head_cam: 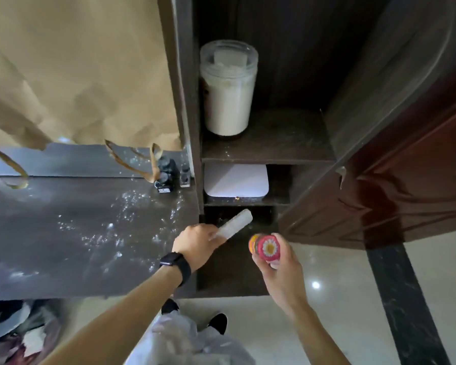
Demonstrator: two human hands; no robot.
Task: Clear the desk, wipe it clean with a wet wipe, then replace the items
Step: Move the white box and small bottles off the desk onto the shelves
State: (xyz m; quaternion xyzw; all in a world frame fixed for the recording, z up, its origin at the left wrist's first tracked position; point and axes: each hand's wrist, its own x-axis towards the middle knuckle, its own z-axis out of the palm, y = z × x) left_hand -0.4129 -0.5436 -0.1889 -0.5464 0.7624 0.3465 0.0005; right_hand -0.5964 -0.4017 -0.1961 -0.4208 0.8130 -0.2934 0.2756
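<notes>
While we stand at the desk (63, 233), our left hand (195, 243) is closed around the near end of a pale, translucent flat piece (234, 223), perhaps a ruler or comb, whose far end pokes into the lowest shelf opening just right of the desk. Our right hand (277, 262), further right of the desk and over the floor, grips a small stack of bright round pieces (265, 247) with a daisy pattern on the top one, fingers wrapped beneath it. We judge both things light; the flat piece looks stiff and smooth, so holding it by its end may let it swing or slip, and a grip nearer the middle would be surer. The stack seems loose, best pinched across its faces so nothing slides off. At the back right corner of the desk stand two dark ink bottles (165, 177) and a smaller vial (185, 176), likely glass, so best taken by the body. White specks litter the desk's surface. What fills the dim lowest shelf, and the exact nature of the flat piece, we cannot make out.
</notes>
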